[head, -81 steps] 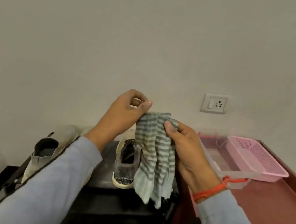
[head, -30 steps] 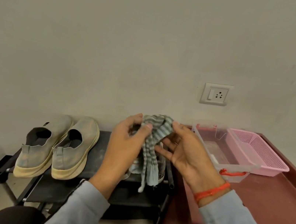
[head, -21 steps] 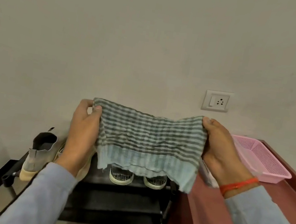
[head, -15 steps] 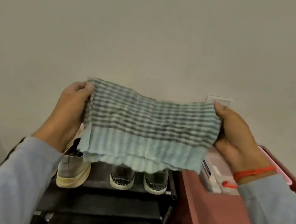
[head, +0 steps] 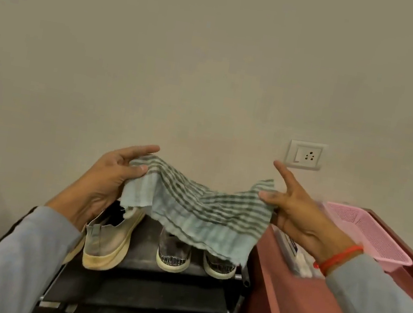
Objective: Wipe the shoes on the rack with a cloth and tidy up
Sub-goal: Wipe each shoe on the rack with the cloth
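A green-and-white striped cloth is stretched between my hands above the black shoe rack. My left hand pinches its left edge between thumb and fingers. My right hand pinches the right edge with the thumb, index finger pointing up. The cloth sags in the middle and tilts almost flat. Under it on the rack's top shelf stand a pair of grey shoes with white soles, heels toward me. A beige slip-on shoe stands to their left, partly behind my left arm.
A dark red table stands right of the rack. On it are a pink mesh basket and a clear plastic box partly behind my right wrist. A wall socket is on the plain wall behind.
The cloth went from bunched between my hands to spread wide and upright. Now it has dropped lower and tipped toward flat, sagging in the middle over the grey shoes.
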